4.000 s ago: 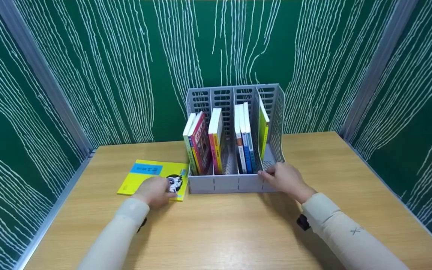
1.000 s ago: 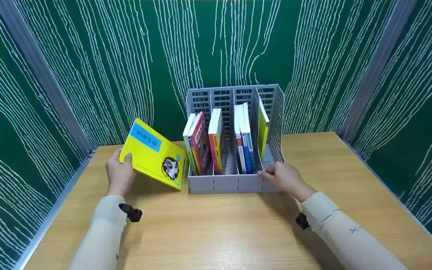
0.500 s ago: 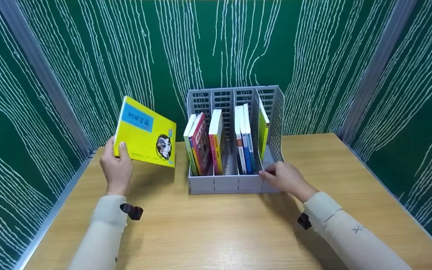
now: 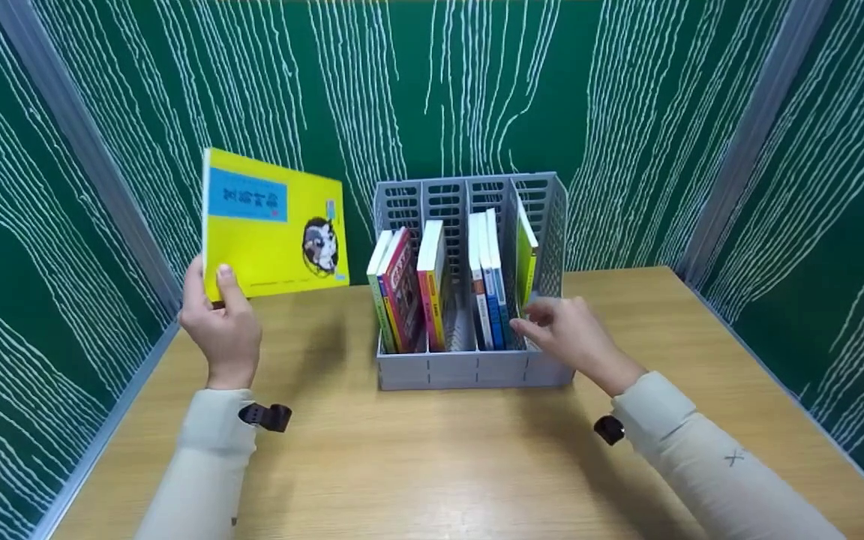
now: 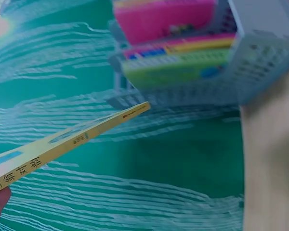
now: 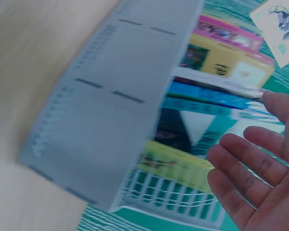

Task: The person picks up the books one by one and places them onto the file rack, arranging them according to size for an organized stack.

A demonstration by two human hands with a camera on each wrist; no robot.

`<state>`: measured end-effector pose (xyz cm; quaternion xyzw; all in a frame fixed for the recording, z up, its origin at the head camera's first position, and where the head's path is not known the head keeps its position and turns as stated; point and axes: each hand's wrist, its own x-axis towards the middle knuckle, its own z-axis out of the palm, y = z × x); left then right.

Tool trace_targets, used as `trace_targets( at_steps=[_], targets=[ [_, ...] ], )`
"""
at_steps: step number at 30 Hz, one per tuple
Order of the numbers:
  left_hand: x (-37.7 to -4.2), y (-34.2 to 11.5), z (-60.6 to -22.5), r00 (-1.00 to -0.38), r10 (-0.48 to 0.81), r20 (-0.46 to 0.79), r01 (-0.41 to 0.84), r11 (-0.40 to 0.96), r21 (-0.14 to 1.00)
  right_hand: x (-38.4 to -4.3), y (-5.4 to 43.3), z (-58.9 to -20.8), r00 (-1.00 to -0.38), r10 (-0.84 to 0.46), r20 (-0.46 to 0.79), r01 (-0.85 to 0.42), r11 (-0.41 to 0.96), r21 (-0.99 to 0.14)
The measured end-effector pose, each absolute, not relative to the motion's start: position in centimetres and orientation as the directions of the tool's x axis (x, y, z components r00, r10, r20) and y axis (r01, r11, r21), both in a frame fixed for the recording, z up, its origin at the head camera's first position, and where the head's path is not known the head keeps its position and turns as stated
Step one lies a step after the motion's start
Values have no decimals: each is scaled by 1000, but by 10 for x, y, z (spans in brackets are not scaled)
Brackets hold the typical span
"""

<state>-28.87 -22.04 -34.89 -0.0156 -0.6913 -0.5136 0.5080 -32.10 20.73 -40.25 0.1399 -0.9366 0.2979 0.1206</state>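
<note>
A thin yellow book (image 4: pixel 263 251) with a blue title box and an animal picture is up in the air at the left. My left hand (image 4: pixel 226 334) grips it by its lower left corner, thumb on the front cover. The left wrist view shows the printed spine of this yellow book (image 5: pixel 82 137) edge-on. My right hand (image 4: pixel 578 337) hovers at the front of the grey file rack (image 4: pixel 451 371), beside its right compartments. In the right wrist view my right hand (image 6: pixel 260 168) has loosely bent fingers with nothing between them, close to the books.
From left to right, the rack holds green and red books (image 4: pixel 398 289), pink-and-yellow books (image 4: pixel 432 285), white-and-blue books (image 4: pixel 488 281) and one yellow-green book (image 4: pixel 527 262). The rack stands on a wooden table (image 4: pixel 432 457), before a green wall (image 4: pixel 252 90) with white streaks.
Lying flat on the table at first, the yellow book has been picked up by my left hand, raised and turned upright. My right hand has lifted off the rack's front rim.
</note>
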Motion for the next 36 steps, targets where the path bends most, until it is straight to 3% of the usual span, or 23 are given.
trace_targets(
  at_steps=[7,21,29,36],
  targets=[
    [-280,-200,-333,-527,-575,626,597,274,754,-308,197,-381,-855,-201,478,-438,773,-458],
    [-281,-145,-332,-746,-555,368,572,-250,782,-283,171,-359,-650,-298,699,-604,760,-238],
    [-276,-110,-340,-825,-486,288,492,-368,789,-274,155,-356,-568,-393,723,-669,732,-128],
    [-268,-84,-349,-888,-393,237,393,-384,836,-271,143,-357,-513,-448,733,-677,735,-25]
  ],
)
